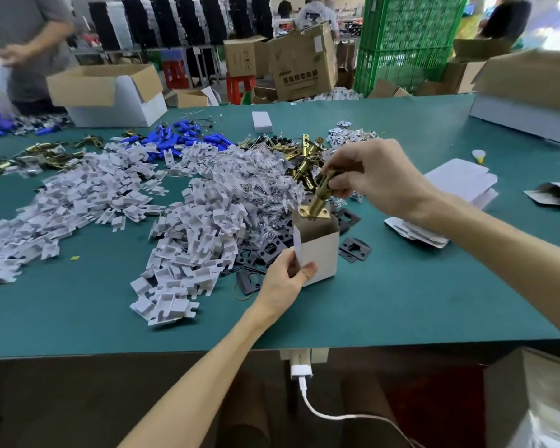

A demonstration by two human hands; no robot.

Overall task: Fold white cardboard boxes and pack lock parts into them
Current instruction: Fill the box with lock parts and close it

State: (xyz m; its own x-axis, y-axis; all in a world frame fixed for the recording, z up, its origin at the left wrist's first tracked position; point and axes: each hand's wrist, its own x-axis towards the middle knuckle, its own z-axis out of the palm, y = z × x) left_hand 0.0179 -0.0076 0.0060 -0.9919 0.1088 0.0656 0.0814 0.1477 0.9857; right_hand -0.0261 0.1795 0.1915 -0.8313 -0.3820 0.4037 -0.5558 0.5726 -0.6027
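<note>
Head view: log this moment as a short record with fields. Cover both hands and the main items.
left hand: grips the box at its lower left corner
right hand: fingers hold the latch
box: upright, top open
latch: brass, tilted, plate end down at the box's open top
table: green
white clips: large pile left of the box
black plates: beside the box
flat boxes: stacked at right

Factory packing floor: a green-topped worktable (401,302) heaped with white plastic clips (201,227) and brass latch bolts (307,153); behind it, brown cardboard cartons (299,66) and green plastic crates (401,43).
</note>
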